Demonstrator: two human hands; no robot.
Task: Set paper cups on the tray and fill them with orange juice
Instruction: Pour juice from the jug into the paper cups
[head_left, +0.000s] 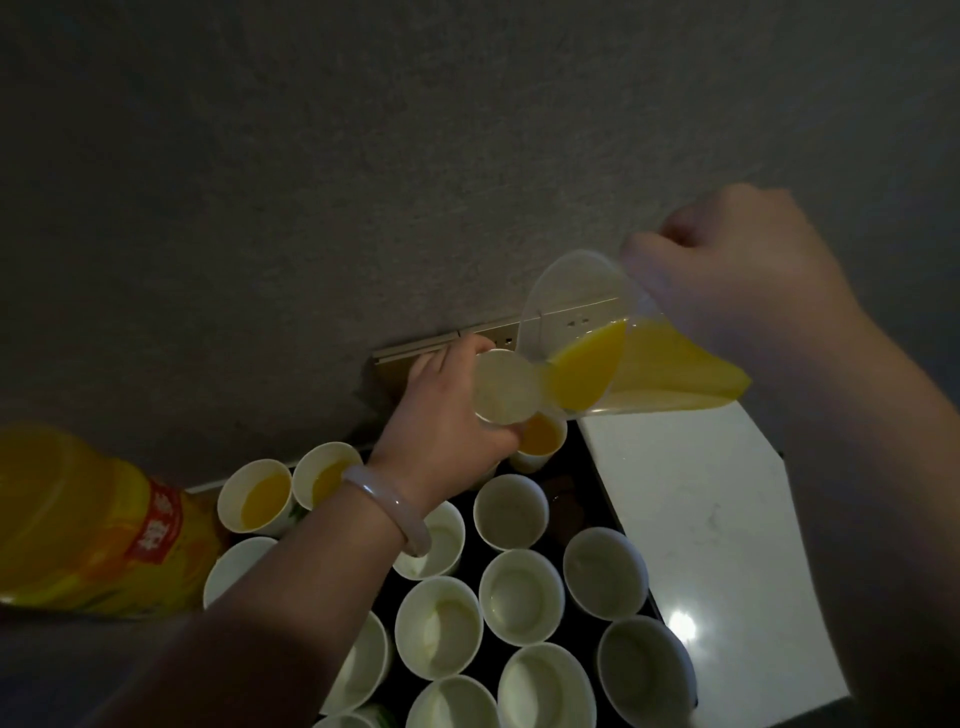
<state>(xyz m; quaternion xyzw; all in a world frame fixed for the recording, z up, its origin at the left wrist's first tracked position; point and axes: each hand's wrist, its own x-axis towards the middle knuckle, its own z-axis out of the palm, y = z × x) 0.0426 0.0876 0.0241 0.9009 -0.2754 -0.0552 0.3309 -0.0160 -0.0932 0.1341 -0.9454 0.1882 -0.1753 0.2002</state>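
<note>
My right hand (727, 275) grips a clear plastic pitcher (576, 306), tilted down to the left, with orange juice (649, 369) pooled along its lower side up to the spout. My left hand (447, 415), a pale bangle on its wrist, holds a paper cup (506, 387) up against the spout, above the far edge of the dark tray (569, 499). Just under the spout a cup with juice (540, 436) stands on the tray. Two more filled cups (260, 496) stand at the tray's far left. Several empty cups (519, 595) fill the near rows.
A large orange juice bottle (78, 519) with a red label lies at the left. A white marble counter (701, 519) runs along the tray's right side. A grey wall with a socket strip (498, 338) rises close behind the tray. The light is dim.
</note>
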